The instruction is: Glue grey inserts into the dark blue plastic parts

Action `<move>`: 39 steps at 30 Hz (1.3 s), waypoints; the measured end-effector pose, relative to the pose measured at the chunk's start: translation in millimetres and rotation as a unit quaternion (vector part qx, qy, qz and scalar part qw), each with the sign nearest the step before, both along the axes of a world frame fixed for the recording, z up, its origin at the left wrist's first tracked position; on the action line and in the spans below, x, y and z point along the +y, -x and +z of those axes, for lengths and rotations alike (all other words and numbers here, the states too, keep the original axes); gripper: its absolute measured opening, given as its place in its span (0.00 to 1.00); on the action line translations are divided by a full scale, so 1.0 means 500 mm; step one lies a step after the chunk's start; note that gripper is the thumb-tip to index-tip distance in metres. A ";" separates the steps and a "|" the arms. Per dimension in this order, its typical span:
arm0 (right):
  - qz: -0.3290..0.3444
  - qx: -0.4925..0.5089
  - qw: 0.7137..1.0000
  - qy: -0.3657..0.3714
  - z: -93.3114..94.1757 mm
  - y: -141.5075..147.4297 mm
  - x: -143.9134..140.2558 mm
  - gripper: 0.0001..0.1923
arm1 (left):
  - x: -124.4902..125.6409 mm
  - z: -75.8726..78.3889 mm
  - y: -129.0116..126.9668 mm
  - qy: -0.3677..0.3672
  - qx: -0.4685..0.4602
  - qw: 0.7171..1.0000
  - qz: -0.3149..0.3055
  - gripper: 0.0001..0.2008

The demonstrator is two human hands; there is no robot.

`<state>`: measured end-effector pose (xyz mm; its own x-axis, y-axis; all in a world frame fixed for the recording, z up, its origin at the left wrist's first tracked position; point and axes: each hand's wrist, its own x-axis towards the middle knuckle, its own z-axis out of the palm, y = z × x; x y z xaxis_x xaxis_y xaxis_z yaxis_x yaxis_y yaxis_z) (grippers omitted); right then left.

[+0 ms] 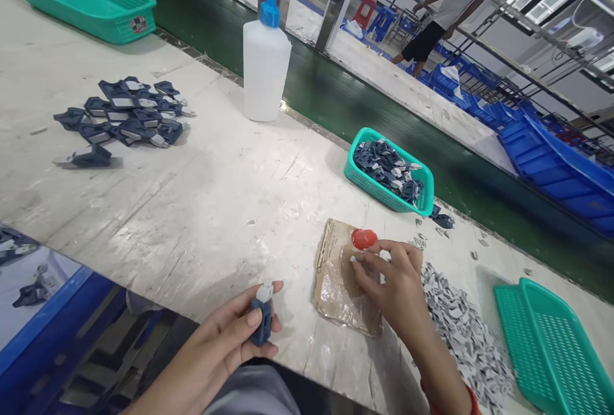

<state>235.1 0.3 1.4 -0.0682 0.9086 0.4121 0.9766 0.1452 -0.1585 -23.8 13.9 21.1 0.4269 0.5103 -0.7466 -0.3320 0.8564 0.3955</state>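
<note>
Dark-blue plastic part (261,321) pinched in my left hand (225,344) at the counter's near edge; right hand (393,287) fingertips pinch a small white piece over cardboard (336,287). Risk: red glue blob (363,238) may smear fingers.

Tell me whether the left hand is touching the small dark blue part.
Touching. The head view shows the left hand pinching the dark blue part between thumb and fingers, above the table edge.

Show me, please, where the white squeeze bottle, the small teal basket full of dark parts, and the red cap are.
white squeeze bottle (265,73): head view, middle of its white body.
small teal basket (371,187): head view, near mesh wall.
red cap (363,238): head view, its top, on the taped cardboard.
</note>
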 end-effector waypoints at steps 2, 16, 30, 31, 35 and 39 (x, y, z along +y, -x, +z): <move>0.003 -0.006 1.000 0.003 0.002 -0.001 0.001 0.01 | 0.003 0.001 0.001 -0.002 -0.007 1.000 0.002 0.19; -0.003 -0.019 1.000 -0.015 0.026 0.001 -0.005 0.02 | -0.006 -0.029 0.006 -0.052 0.048 0.997 -0.044 0.18; -0.050 -0.014 0.997 -0.064 0.024 0.017 -0.040 0.03 | -0.010 -0.044 -0.024 -0.204 0.095 0.968 -0.112 0.08; -0.048 -0.016 0.997 -0.064 0.024 0.020 -0.041 0.02 | -0.010 -0.041 -0.025 -0.206 0.104 0.967 -0.109 0.07; -0.033 0.004 0.997 -0.066 0.032 0.057 -0.054 0.03 | -0.010 -0.033 -0.027 -0.207 0.116 0.964 -0.124 0.06; 0.023 0.077 0.996 -0.036 0.038 0.127 -0.075 0.05 | -0.014 -0.034 -0.030 -0.195 0.103 0.968 -0.121 0.06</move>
